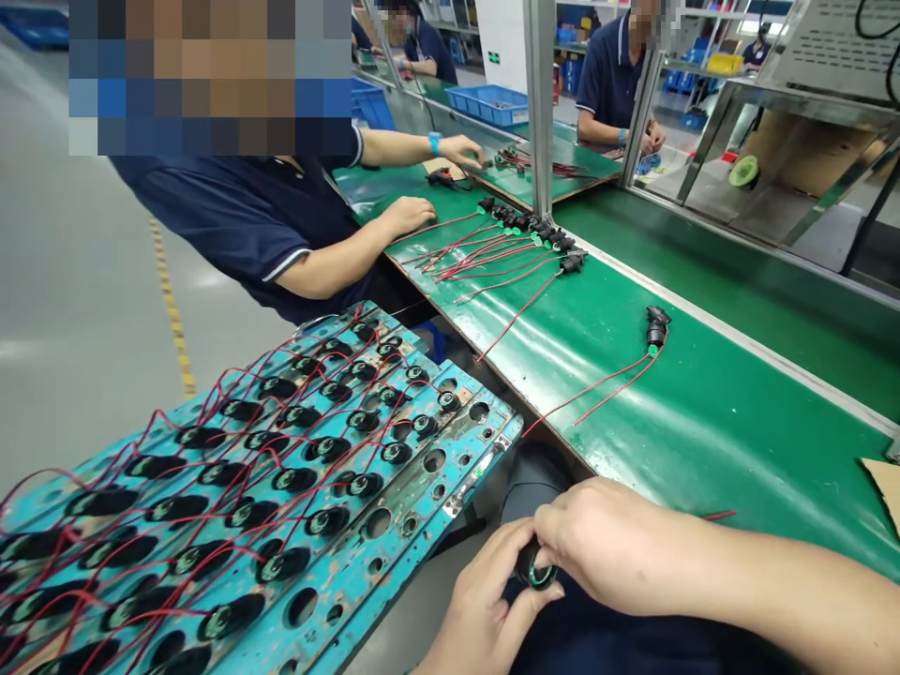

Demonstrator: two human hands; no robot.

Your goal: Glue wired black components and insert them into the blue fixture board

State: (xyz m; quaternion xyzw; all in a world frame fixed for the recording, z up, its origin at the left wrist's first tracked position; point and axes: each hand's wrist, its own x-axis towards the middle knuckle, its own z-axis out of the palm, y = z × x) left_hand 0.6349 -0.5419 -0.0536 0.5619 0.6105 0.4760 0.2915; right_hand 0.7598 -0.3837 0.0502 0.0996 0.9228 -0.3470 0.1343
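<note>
Low in the head view, just off the bench edge, my left hand (pixel 488 595) wraps round a black cylindrical part (pixel 540 568) with a green ring at its open end. The fingers of my right hand (pixel 608 539) pinch at that same part's rim; whatever sits between those fingertips is hidden. To my left, a blue fixture board (pixel 414 511) carries rows of similar black parts (pixel 283 562) joined by red wires. A finished-looking black connector (pixel 656 328) with two red wires lies on the green bench ahead of my hands.
A row of black connectors (pixel 572 262) with red wires lies on the green bench (pixel 731 412). A co-worker's arm (pixel 337 258) rests at the bench on the left. A metal post (pixel 538 112) rises behind; a blue bin (pixel 488 105) stands beyond. Cardboard (pixel 882 487) lies at right.
</note>
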